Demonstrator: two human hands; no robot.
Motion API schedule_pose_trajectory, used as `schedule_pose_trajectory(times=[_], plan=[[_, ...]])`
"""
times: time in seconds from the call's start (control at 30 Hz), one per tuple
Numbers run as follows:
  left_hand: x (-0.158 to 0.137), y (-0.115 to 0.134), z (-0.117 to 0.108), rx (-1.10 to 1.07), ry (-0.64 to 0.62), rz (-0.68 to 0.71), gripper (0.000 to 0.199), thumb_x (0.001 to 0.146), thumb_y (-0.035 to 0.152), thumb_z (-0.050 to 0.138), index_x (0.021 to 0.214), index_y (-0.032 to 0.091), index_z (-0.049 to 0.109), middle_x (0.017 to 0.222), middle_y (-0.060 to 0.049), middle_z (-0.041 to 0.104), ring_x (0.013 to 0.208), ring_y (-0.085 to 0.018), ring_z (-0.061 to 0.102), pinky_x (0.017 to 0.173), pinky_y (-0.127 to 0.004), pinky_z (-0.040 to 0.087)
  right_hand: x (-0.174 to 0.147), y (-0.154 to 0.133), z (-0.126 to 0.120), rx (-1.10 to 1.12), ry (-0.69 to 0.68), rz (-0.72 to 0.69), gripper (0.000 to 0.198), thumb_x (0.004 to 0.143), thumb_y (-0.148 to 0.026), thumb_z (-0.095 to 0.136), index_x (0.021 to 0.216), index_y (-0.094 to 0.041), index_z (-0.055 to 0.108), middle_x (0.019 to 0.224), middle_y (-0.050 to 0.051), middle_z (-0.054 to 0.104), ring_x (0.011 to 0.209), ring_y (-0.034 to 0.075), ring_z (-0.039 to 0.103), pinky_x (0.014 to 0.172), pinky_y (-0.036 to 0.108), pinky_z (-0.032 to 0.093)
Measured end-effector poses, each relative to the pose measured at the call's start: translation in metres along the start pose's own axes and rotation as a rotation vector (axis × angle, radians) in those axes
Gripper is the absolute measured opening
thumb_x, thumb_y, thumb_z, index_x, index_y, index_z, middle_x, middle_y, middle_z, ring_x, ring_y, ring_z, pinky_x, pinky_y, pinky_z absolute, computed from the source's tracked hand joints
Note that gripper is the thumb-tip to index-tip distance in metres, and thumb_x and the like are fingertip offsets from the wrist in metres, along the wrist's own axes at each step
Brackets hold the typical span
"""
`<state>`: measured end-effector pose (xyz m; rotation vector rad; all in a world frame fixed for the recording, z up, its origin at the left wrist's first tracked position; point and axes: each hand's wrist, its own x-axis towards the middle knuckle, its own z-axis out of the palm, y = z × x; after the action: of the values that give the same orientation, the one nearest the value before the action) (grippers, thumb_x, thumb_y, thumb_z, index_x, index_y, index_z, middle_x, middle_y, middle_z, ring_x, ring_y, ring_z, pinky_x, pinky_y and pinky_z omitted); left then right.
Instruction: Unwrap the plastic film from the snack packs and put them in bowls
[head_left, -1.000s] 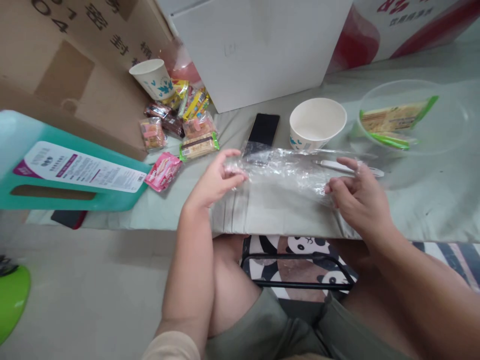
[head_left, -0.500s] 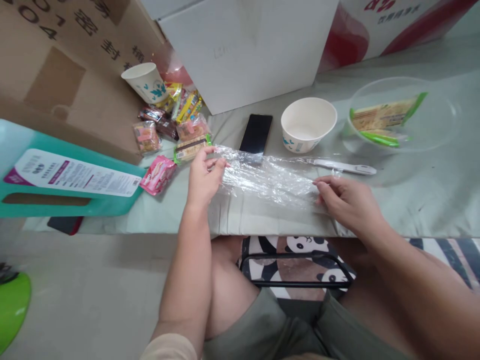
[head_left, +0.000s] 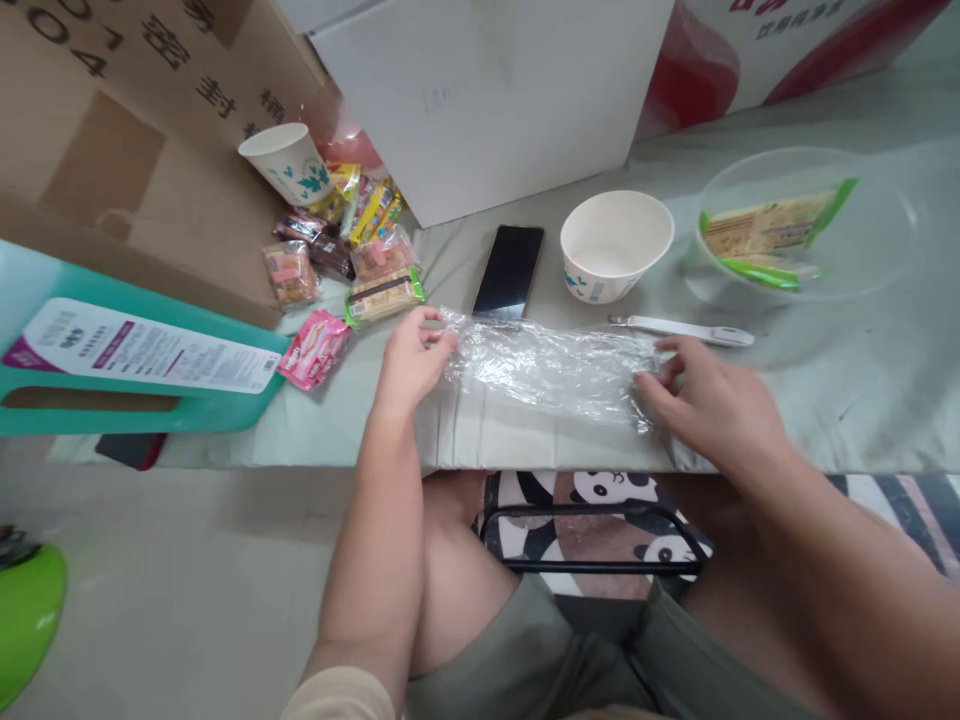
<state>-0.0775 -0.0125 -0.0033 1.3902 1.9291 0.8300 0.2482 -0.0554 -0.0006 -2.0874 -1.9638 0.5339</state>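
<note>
A crumpled sheet of clear plastic film (head_left: 547,368) lies stretched across the near part of the cloth-covered table between my hands. My left hand (head_left: 414,362) pinches its left edge between thumb and fingers. At the opposite end, my right hand (head_left: 709,400) has its thumb and index finger apart, touching the film's right edge. Just beyond the film are a black phone (head_left: 508,270), a white paper bowl (head_left: 615,245) and a slim white-handled tool (head_left: 686,330), whose narrow tip points left.
Wrapped snacks, including a pink packet (head_left: 315,350), sit left beside a tilted paper cup (head_left: 289,165). A clear plastic bowl (head_left: 885,235) holds green-ended packets at right. A teal jug (head_left: 225,410), cardboard box (head_left: 172,220) and white box (head_left: 495,120) stand around.
The film has settled flatter and slid slightly nearer, uncovering the phone's lower end and the tool's tip. My right thumb and index finger have spread from a pinch.
</note>
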Motion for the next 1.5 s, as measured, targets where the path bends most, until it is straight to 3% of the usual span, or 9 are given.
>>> schedule_pose_trajectory(times=[0.17,0.33,0.47,0.63,0.77,1.03,1.23,1.33,1.5], plan=[[0.003,-0.007,0.001,0.115,0.057,0.083,0.033,0.08,0.028,0.071,0.111,0.022,0.06,0.101,-0.003,0.07,0.072,-0.014,0.06,0.074,-0.031,0.051,-0.016,-0.007,0.002,0.092,0.453,-0.402,0.041,0.093,-0.039,0.055,0.124,-0.013,0.061,0.086,0.011,0.065,0.079,0.024,0.061,0.068,0.035,0.046],[0.004,-0.006,0.004,0.181,0.001,0.064,0.056,0.078,0.037,0.077,0.128,0.022,0.056,0.113,-0.01,0.07,0.106,-0.025,0.066,0.098,-0.042,0.05,-0.029,-0.024,0.027,-0.018,0.073,-0.814,0.035,0.097,-0.034,0.052,0.126,-0.016,0.059,0.127,0.016,0.066,0.117,0.033,0.061,0.094,0.047,0.049],[0.002,-0.005,0.005,0.132,-0.138,0.033,0.064,0.081,0.041,0.073,0.138,0.023,0.051,0.102,-0.006,0.072,0.093,-0.023,0.068,0.094,-0.044,0.054,-0.025,-0.016,0.034,-0.086,-0.08,-0.752,0.027,0.098,-0.032,0.052,0.117,-0.019,0.064,0.128,0.012,0.066,0.12,0.033,0.06,0.097,0.049,0.045],[0.002,-0.004,0.008,0.195,-0.143,0.197,0.071,0.08,0.036,0.074,0.144,0.024,0.047,0.144,-0.013,0.06,0.138,-0.03,0.053,0.118,-0.051,0.039,-0.006,0.009,0.018,0.024,-0.142,-0.711,0.025,0.099,-0.035,0.049,0.107,-0.024,0.07,0.122,0.008,0.07,0.118,0.03,0.063,0.099,0.052,0.042],[-0.007,0.006,0.011,0.269,-0.304,0.278,0.065,0.083,0.036,0.072,0.142,0.022,0.05,0.149,-0.013,0.056,0.141,-0.03,0.051,0.121,-0.047,0.038,0.007,0.023,0.012,0.101,-0.191,-0.772,0.032,0.101,-0.038,0.048,0.088,-0.025,0.074,0.114,0.005,0.074,0.114,0.028,0.068,0.096,0.049,0.044],[-0.024,0.02,0.004,0.391,-0.413,0.259,0.052,0.079,0.038,0.076,0.127,0.022,0.062,0.121,-0.008,0.069,0.122,-0.028,0.059,0.108,-0.043,0.046,0.01,0.024,0.013,0.091,-0.189,-0.734,0.039,0.101,-0.04,0.048,0.079,-0.025,0.076,0.108,0.005,0.075,0.108,0.027,0.068,0.095,0.049,0.044],[-0.023,0.024,0.004,0.315,-0.549,0.109,0.023,0.078,0.027,0.064,0.099,0.019,0.067,0.075,0.002,0.061,0.068,-0.015,0.055,0.067,-0.029,0.043,0.01,0.02,0.012,0.057,-0.193,-0.707,0.039,0.1,-0.041,0.046,0.08,-0.025,0.075,0.107,0.006,0.074,0.107,0.028,0.067,0.094,0.049,0.043],[-0.023,0.025,0.002,0.198,-0.6,0.095,0.011,0.078,0.028,0.059,0.071,0.019,0.06,0.063,0.004,0.052,0.06,-0.011,0.046,0.059,-0.027,0.036,0.008,0.02,0.013,0.048,-0.164,-0.728,0.034,0.101,-0.04,0.045,0.091,-0.026,0.075,0.109,0.006,0.073,0.108,0.027,0.066,0.096,0.049,0.041],[-0.026,0.033,0.001,-0.111,-0.615,0.001,0.013,0.077,0.032,0.06,0.071,0.02,0.056,0.065,0.001,0.059,0.062,-0.014,0.058,0.056,-0.025,0.041,-0.007,0.004,0.018,0.012,0.009,-0.767,0.038,0.098,-0.045,0.052,0.127,-0.023,0.063,0.132,0.015,0.064,0.124,0.034,0.057,0.103,0.053,0.039]])
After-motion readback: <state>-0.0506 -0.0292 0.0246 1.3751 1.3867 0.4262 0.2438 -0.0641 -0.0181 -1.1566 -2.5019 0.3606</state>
